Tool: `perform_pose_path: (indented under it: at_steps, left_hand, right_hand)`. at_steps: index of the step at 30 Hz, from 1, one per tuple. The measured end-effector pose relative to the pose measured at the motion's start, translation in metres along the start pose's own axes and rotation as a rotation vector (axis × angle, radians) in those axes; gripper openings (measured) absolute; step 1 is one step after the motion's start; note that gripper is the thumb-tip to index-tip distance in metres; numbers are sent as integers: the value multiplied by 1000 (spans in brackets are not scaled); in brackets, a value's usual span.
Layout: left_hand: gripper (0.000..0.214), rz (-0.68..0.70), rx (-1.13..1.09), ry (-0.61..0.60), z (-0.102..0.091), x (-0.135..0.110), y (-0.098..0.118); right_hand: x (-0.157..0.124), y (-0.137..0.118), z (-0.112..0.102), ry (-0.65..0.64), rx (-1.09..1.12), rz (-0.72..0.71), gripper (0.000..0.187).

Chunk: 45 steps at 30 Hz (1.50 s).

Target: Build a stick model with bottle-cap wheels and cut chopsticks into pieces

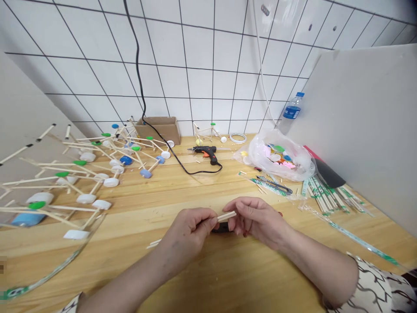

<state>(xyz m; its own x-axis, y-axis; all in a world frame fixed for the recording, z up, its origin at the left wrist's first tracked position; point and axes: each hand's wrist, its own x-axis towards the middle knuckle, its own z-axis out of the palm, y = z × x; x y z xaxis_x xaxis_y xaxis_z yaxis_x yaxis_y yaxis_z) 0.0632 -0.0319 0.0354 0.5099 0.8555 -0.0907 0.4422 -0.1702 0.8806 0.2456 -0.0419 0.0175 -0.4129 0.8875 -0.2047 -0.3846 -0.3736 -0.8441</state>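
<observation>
A pair of pale wooden chopsticks (226,216) is pinched between the thumb and fingers of my left hand (192,228), their ends pointing right. The other ends come out behind the wrist, low above the table. My right hand (256,217) is cupped around the right-hand ends, its fingers loosely curled and apart, with the thumb close to the tips. I cannot tell whether it touches them. Partly hidden below both hands is a black object (222,227); small red parts show beside my right hand, their kind unclear.
Stick frames with bottle-cap wheels (111,182) crowd the left. Behind are a black glue gun (208,152) with its cord, a cardboard box (164,128) and a tape roll (237,138). To the right are a bag of caps (306,163), thread snips (276,184), wrapped chopsticks (321,195) and a bottle (291,114).
</observation>
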Motion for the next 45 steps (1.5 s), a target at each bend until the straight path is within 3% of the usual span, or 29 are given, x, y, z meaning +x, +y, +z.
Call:
perform_pose_path:
  at_steps: [6, 11, 14, 25, 30, 41, 45]
  left_hand:
    - [24, -9, 44, 24, -1, 0, 0]
    - [24, 16, 98, 25, 1, -1, 0]
    - [24, 35, 133, 28, 3, -1, 0]
    - [26, -26, 4, -35, 1, 0, -4]
    - [29, -75, -37, -66, -5, 2, -2]
    - [29, -47, -68, -57, -4, 3, -1]
    - [27, -63, -46, -16, -4, 2, 0]
  right_hand:
    - [-7, -4, -4, 131, -437, -162, 30]
    - [-11, -2, -4, 103, -1123, -412, 25]
    - [-10, 0, -2, 86, -1292, -503, 26]
    - [-12, -4, 2, 112, -1297, -629, 29]
    - [-11, -6, -1, 137, -1274, -598, 34]
    - [-10, -3, -3, 156, -1250, -613, 34]
    - [-9, -1, -4, 164, -1100, -481, 32]
